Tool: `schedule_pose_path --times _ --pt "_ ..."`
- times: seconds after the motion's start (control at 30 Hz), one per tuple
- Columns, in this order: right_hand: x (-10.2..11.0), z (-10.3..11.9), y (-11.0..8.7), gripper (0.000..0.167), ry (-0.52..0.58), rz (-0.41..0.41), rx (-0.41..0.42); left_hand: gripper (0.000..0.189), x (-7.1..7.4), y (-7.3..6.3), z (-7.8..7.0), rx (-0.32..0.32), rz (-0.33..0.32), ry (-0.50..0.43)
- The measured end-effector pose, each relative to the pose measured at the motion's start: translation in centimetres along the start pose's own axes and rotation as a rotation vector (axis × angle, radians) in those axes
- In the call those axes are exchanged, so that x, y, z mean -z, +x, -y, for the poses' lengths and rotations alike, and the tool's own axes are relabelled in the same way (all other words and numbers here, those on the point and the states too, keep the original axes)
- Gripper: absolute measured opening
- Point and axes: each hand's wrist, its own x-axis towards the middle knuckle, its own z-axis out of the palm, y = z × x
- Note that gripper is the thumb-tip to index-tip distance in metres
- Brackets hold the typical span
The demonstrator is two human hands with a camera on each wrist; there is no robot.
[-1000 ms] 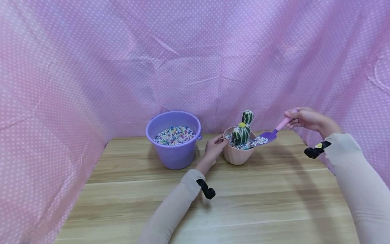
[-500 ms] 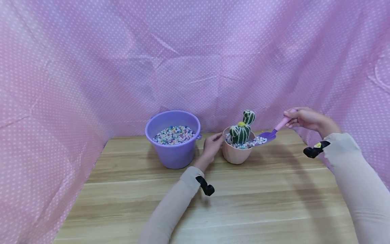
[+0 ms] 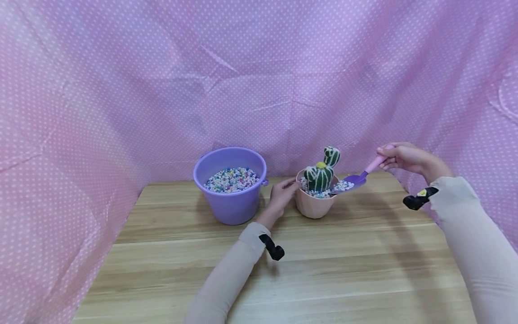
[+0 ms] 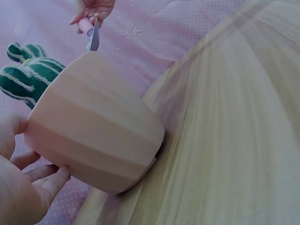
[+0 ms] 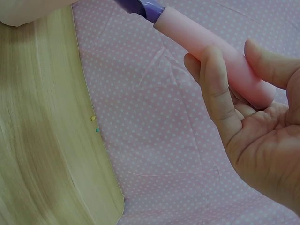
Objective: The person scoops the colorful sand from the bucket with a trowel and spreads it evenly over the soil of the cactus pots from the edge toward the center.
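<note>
A toy cactus (image 3: 319,179), green with white stripes and a yellow flower, stands in a pale pink flowerpot (image 3: 314,208) filled with small multicoloured beads. My left hand (image 3: 282,194) holds the pot's left side, thumb at the rim and fingertips against the outer wall (image 4: 93,136). My right hand (image 3: 408,158) grips the pink handle (image 5: 220,61) of a small trowel (image 3: 358,180). Its purple blade tilts down over the pot's right rim. Whitish beads (image 3: 343,186) lie on the blade, its tip beside the cactus base.
To the left stands a purple bucket (image 3: 232,209) partly filled with multicoloured beads (image 3: 231,180). The wooden table (image 3: 323,279) ends at a pink dotted cloth (image 3: 259,90) behind. Loose beads (image 5: 93,118) lie near the table edge in the right wrist view.
The cactus has shifted slightly in the pot, its top leaning a little right. My left hand has moved slightly left at the rim. Beads on the trowel have slid a bit; its position barely differs.
</note>
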Motion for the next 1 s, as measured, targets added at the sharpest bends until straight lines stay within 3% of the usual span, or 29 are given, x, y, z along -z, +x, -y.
schedule_pose_path --times 0.13,0.43,1.0 --pt "0.1 0.0 0.0 0.024 0.009 0.023 0.014 0.036 0.0 0.2 -0.1 -0.017 -0.015 0.005" --pt "-0.1 0.0 0.1 0.018 0.001 -0.071 -0.024 0.039 -0.5 -1.1 0.2 -0.005 -0.071 0.025" --pt "0.4 0.0 0.5 0.027 -0.048 0.066 0.001 0.041 0.0 -0.1 0.1 0.015 -0.015 0.011"
